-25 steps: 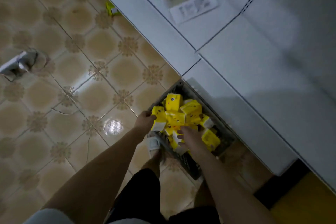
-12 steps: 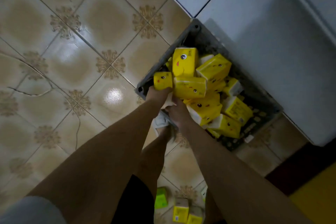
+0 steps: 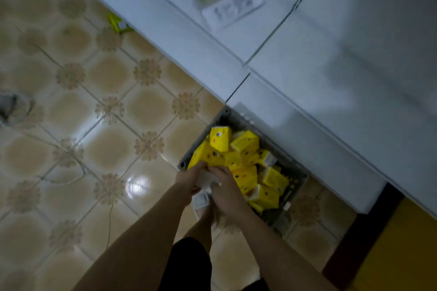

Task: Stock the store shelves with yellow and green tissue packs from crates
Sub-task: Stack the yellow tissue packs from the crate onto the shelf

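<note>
- Head view looked down on a grey crate (image 3: 183,163) on the floor, tucked against the base of a white shelf unit (image 3: 307,139).
- Crate's long axis ran from upper left to lower right of frame, along the shelf edge.
- Yellow packs (image 3: 246,163) filled it in a loose heap, tilted every which way; no common long axis. One pack (image 3: 220,137) stood on end at the far corner, printed face toward the camera.
- Left hand (image 3: 189,178) was at the crate's near-left corner, fingers curled round a white-sided pack (image 3: 208,178), its yellow end toward the heap.
- Right hand (image 3: 227,192) was just beside it, fingers curled on the same pack from the other side. Blur hid the fingertips.
- Both forearms reached down from the frame bottom; a foot in a pale sandal (image 3: 201,201) showed under the hands.
- Floor (image 3: 106,125): glossy beige tile with flower marks at the corners, cracks on the left, one bright glare spot.
- Shelf surfaces were white, and papers (image 3: 233,8) lay on an upper one, blurred.
- Small green object (image 3: 117,23) sat on the floor by the shelf's far end.
- Yellow surface (image 3: 402,255) sat at lower right beyond a dark strip.
</note>
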